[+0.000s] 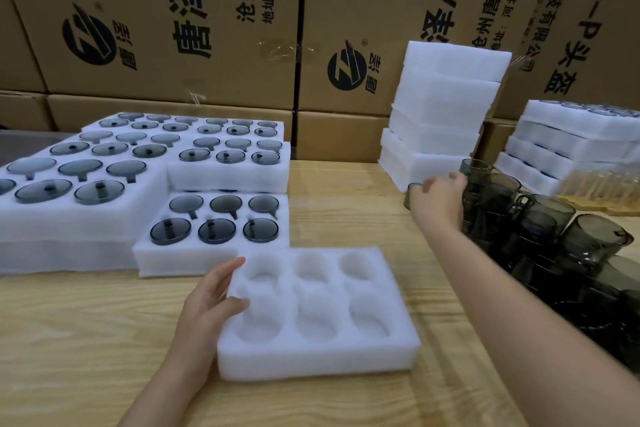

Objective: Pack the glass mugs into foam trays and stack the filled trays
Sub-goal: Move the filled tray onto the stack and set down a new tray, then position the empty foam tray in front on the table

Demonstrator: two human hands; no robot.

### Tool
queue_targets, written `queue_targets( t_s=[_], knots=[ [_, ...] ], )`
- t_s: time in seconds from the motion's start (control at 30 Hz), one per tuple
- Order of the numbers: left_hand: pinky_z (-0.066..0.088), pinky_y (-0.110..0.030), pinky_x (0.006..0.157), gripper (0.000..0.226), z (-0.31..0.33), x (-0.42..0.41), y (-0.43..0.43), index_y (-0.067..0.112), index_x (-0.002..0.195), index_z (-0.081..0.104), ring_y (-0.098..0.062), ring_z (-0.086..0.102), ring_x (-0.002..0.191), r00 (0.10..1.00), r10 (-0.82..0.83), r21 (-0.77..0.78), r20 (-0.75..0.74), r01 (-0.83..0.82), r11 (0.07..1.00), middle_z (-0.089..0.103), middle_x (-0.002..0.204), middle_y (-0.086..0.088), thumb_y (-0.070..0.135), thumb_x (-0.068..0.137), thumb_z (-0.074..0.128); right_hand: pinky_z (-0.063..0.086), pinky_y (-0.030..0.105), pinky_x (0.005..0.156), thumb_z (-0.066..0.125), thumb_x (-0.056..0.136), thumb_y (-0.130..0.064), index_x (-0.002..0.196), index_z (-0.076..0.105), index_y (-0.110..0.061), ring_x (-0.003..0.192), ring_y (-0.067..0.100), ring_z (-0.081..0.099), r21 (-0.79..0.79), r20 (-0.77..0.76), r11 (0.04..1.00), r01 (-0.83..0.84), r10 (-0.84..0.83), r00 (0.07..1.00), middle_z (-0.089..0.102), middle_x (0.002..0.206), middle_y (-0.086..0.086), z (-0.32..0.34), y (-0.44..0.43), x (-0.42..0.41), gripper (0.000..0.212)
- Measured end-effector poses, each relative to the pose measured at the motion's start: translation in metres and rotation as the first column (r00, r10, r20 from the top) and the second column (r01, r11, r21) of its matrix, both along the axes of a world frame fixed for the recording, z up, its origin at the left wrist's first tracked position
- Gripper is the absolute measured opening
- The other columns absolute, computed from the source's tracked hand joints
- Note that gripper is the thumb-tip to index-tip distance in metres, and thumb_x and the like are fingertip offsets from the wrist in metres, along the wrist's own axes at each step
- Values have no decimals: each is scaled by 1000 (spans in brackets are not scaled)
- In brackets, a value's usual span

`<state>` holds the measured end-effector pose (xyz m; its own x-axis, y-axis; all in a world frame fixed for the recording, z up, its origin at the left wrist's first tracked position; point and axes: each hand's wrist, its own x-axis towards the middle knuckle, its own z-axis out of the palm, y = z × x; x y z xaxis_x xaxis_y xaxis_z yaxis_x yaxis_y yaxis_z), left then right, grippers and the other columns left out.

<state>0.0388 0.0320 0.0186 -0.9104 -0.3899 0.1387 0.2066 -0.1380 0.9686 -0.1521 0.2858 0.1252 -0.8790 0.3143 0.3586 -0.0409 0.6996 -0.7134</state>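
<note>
An empty white foam tray (318, 360) with six round cavities lies on the wooden table in front of me. My left hand (211, 298) rests against its left edge, fingers straight and thumb on the top face. A crowd of dark smoky glass mugs (540, 229) stands at the right. My right hand (438, 201) reaches into its near-left end, its back toward me. One small mug (411, 198) shows just left of that hand, touching it. The fingers are hidden and blurred, so a grip is not plain.
Filled foam trays (214, 253) with dark round glass pieces lie in stacks at the left. A tall stack of white foam trays (440, 121) stands at the back, a lower stack (568, 146) at the far right beside pale wooden pieces (602, 184). Cardboard boxes (173, 28) wall off the rear.
</note>
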Motion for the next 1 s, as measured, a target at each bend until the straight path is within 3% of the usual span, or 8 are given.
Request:
queue_targets(
  t_s=[0.1,0.27,0.47,0.63,0.8,0.87,0.93,1.0],
  knots=[
    [51,-11,69,56,-1,0,-1,16,111,65,1,64,97,1000,-20,9,-6,20,1000,72,106,10,-23,76,47,48,36,62,49,92,-12,113,51,-8,78,26,53,171,19,984,42,-45,999,22,142,5,21,11,-33,21],
    [55,-19,72,56,-3,-1,-2,12,115,63,-12,67,99,997,-68,30,-34,69,997,72,109,0,-11,65,55,47,38,68,50,91,-12,121,47,-3,80,36,56,349,111,935,66,-112,987,19,144,16,33,30,-69,32],
    [55,-20,73,57,-2,1,-2,13,114,64,-15,67,99,996,-70,34,-56,72,997,71,109,-3,-2,60,55,54,43,78,40,94,-12,124,46,6,88,39,62,383,203,918,105,-195,960,29,139,25,29,42,-93,35],
    [54,-18,69,55,-1,1,-2,11,113,63,-11,68,93,997,-65,26,-37,66,997,73,104,-2,-16,67,50,43,33,62,39,95,-11,121,49,8,81,33,53,454,223,888,78,-198,954,45,125,27,28,49,-102,33],
    [53,-16,66,55,0,1,0,11,111,63,-8,68,88,998,-52,37,-17,53,998,73,101,0,-25,75,42,44,38,75,41,94,-4,119,51,9,103,38,54,483,202,871,93,-214,956,48,123,26,32,50,-104,29],
    [53,-15,65,55,1,2,1,10,112,63,-6,68,87,999,-50,34,-15,51,998,74,97,4,-26,75,42,44,32,62,45,93,0,110,56,9,91,35,56,478,206,875,79,-199,958,55,114,26,34,49,-102,23],
    [52,-14,65,53,1,2,1,10,112,63,-5,68,86,999,-48,30,-17,48,998,74,96,5,-24,75,44,33,27,47,47,91,2,102,59,9,74,32,51,466,202,881,79,-193,960,58,101,24,37,47,-97,18],
    [52,-15,65,50,2,2,1,11,112,63,-6,68,86,998,-51,40,-24,52,998,74,96,3,-14,70,56,34,27,49,49,89,1,102,61,8,72,36,53,393,172,916,81,-160,972,59,95,23,38,42,-91,19]
  ],
)
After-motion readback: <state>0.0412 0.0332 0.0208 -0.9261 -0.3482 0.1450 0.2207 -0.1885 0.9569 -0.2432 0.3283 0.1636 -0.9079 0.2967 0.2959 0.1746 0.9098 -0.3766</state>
